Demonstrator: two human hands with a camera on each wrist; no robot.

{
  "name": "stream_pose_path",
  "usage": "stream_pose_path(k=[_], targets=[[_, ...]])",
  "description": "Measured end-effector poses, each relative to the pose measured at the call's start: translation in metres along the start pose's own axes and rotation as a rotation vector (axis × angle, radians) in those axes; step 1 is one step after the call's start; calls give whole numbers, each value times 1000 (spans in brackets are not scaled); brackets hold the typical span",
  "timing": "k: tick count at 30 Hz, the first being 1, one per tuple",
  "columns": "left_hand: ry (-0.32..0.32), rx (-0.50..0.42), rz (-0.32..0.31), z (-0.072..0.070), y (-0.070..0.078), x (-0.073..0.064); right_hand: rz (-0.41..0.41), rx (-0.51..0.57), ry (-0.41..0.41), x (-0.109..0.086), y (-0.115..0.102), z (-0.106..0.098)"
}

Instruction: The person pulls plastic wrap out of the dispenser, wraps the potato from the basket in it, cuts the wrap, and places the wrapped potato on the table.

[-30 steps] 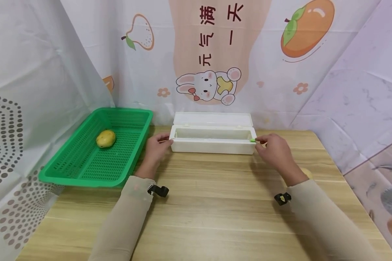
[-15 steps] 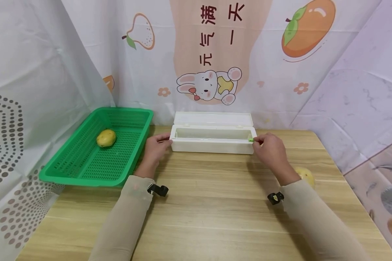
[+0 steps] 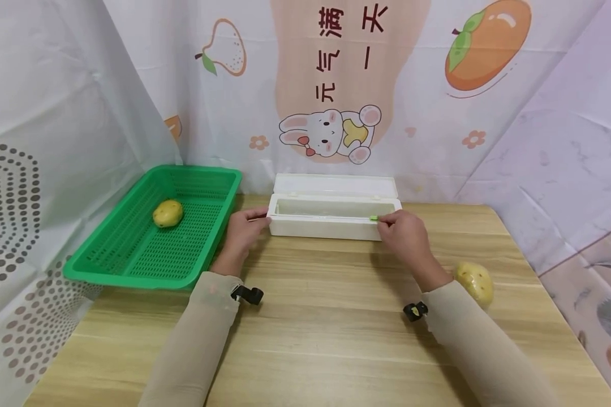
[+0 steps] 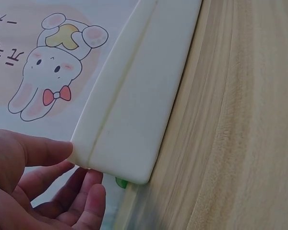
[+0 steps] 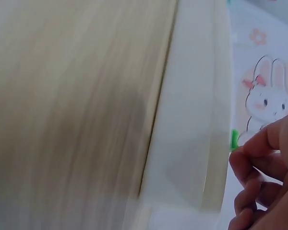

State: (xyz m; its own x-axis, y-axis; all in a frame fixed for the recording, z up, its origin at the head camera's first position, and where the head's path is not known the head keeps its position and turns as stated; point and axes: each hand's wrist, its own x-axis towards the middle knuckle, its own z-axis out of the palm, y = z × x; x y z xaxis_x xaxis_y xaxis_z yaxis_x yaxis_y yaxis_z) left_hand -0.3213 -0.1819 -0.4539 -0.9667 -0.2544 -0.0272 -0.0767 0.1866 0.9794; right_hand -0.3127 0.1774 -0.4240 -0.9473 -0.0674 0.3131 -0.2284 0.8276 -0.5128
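Green tab slid left along the white box rim, pinched by the right hand; left hand gripped the box's left end. Box sat lid-open on the table. Green basket held one potato. Backdrop read 元气满, 一天.

White box, bright green tab
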Motion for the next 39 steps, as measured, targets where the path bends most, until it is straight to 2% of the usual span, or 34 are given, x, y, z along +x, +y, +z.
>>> stream_pose_path(k=[4, 10, 17, 21, 26, 31, 39], targets=[[-22, 3, -17, 2, 2, 1, -57, 2, -45, 2, -22, 12], [-19, 4, -32, 1, 4, 1, -141, -13, -127, 5, -60, 34], [-20, -3, -32, -2, 3, -1, -99, 23, -301, 5, -97, 56], [-28, -1, -33, -1, 3, -1, -101, 36, -373, 7, -114, 69], [-40, 1, -27, 1, 4, -1, -132, 50, -424, 11, -128, 82], [-42, -1, -19, 0, 5, 0, -171, 66, -442, 13, -138, 89], [-42, 7, 1, -5, 3, 1, -261, 62, -509, 14, -143, 95]])
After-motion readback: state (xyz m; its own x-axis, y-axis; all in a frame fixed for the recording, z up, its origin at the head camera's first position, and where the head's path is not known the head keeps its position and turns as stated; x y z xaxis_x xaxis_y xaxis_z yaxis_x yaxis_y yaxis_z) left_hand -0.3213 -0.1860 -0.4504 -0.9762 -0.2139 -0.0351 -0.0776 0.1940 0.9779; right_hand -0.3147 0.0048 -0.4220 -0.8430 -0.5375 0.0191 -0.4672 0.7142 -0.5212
